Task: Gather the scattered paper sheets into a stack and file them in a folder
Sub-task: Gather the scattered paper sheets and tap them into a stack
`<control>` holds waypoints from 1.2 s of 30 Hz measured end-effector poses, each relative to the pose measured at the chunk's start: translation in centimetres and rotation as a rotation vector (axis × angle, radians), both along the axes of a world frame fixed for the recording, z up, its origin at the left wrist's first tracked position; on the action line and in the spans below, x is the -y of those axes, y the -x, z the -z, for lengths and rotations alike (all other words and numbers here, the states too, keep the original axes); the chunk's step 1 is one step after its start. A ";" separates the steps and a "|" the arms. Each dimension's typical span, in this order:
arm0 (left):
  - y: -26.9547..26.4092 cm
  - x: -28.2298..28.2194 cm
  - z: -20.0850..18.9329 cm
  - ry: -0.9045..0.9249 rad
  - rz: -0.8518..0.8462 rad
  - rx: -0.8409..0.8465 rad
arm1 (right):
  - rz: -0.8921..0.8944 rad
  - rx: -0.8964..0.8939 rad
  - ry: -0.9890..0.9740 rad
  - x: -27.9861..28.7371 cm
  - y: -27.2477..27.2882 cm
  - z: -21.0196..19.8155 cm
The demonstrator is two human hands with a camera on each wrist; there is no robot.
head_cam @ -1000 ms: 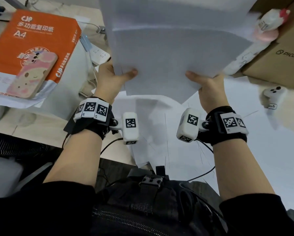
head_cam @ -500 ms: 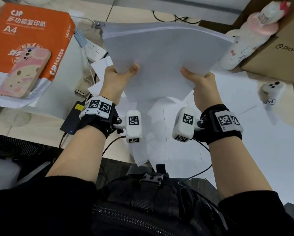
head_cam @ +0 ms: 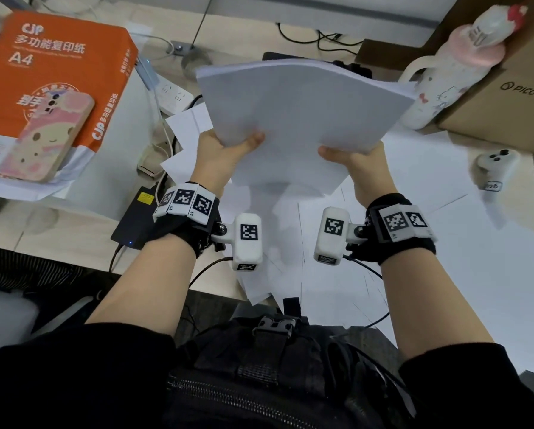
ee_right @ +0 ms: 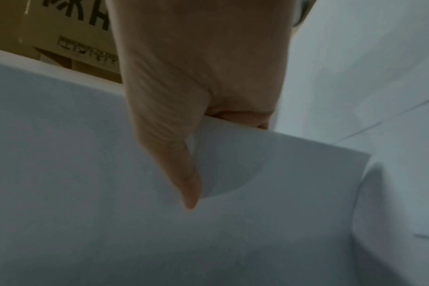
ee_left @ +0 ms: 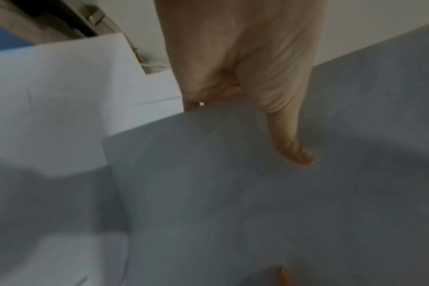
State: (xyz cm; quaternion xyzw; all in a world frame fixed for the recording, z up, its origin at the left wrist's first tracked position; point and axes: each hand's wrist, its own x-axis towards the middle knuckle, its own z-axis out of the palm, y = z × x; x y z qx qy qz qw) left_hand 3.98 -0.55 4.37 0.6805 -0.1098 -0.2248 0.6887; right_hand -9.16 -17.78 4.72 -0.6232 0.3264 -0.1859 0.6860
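Both my left hand (head_cam: 219,156) and right hand (head_cam: 363,167) pinch the stack of paper sheets (head_cam: 303,119), thumbs on top. I hold it above the loose sheets (head_cam: 445,243), left of the PICO cardboard box (head_cam: 504,100).

Pretty sure we're in an office here: orange ream of A4 copy paper (head_cam: 55,75), power strip (head_cam: 174,99) with cables, a PICO cardboard box (head_cam: 504,97), and loose white sheets (head_cam: 430,181) all over the surface (head_cam: 73,239).
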 end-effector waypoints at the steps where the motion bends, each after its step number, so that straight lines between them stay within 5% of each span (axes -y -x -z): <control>1: 0.1 0.2 -0.1 0.010 0.006 -0.004 | 0.017 0.021 -0.018 -0.1 0.0 -0.1; 6: -0.2 -0.3 -0.6 0.044 0.042 0.012 | 0.026 0.118 -0.072 0.7 0.3 -1.0; 14: -0.4 -0.6 -1.1 -0.009 0.100 0.067 | -0.085 0.040 -0.030 0.2 1.0 -0.2; 23: -0.2 0.2 -2.3 0.048 0.007 0.156 | -0.015 0.114 0.000 0.0 1.0 -1.5; 36: -1.0 -0.7 -1.7 -0.041 0.088 0.092 | -0.144 0.053 0.020 -0.8 0.9 -0.5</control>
